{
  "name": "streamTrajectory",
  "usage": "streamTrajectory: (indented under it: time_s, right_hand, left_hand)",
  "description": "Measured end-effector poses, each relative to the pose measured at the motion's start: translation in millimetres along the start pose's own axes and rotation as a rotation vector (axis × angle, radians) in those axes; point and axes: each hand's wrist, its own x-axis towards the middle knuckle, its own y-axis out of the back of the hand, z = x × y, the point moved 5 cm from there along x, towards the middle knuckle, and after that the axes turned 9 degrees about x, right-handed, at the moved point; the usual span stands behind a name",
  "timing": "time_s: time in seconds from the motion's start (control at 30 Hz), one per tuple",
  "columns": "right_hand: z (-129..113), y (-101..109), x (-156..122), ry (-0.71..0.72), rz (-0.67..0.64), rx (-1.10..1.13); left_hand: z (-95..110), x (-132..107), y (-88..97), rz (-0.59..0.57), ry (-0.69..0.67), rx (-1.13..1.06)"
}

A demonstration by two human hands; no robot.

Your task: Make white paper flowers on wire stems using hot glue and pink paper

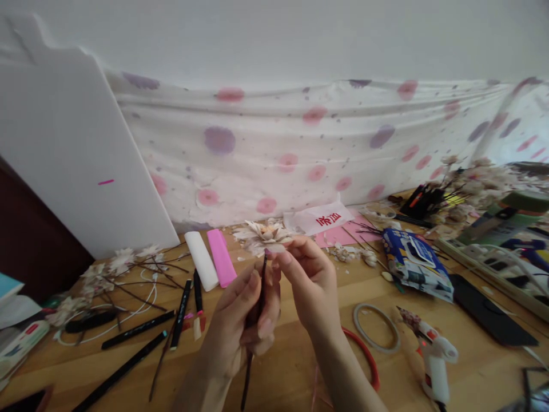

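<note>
A pale handmade flower sits on top of a thin dark stem, held up over the wooden table. My left hand is closed round the stem below the flower. My right hand pinches the flower's base and petals with its fingertips. The stem's lower end sticks out below my left hand.
White and pink clay bars, black marker pens and finished flower twigs lie to the left. A glue gun, tape rings, a printed packet and a black phone lie to the right. A dotted cloth hangs behind.
</note>
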Motion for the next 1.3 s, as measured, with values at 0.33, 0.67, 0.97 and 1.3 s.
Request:
streamTrajectory:
  time_s: [0.33, 0.67, 0.97, 1.3]
  right_hand:
    - [1.2, 3.0, 2.7, -0.012, 0.000, -0.043]
    - [-1.0, 4.5, 2.1, -0.019, 0.019, -0.067]
    - [-2.0, 2.0, -3.6, 0.019, -0.036, -0.097]
    - [-2.6, 2.0, -0.5, 0.099, 0.001, -0.087]
  left_hand:
    - [0.3, 7.9, -0.3, 0.034, -0.139, 0.126]
    - [4.5, 9.0, 5.1, 0.185, -0.086, 0.096]
    - [6.7, 2.2, 12.7, 0.440, -0.211, 0.250]
    - [7.6, -1.6, 6.2, 0.544, -0.265, 0.406]
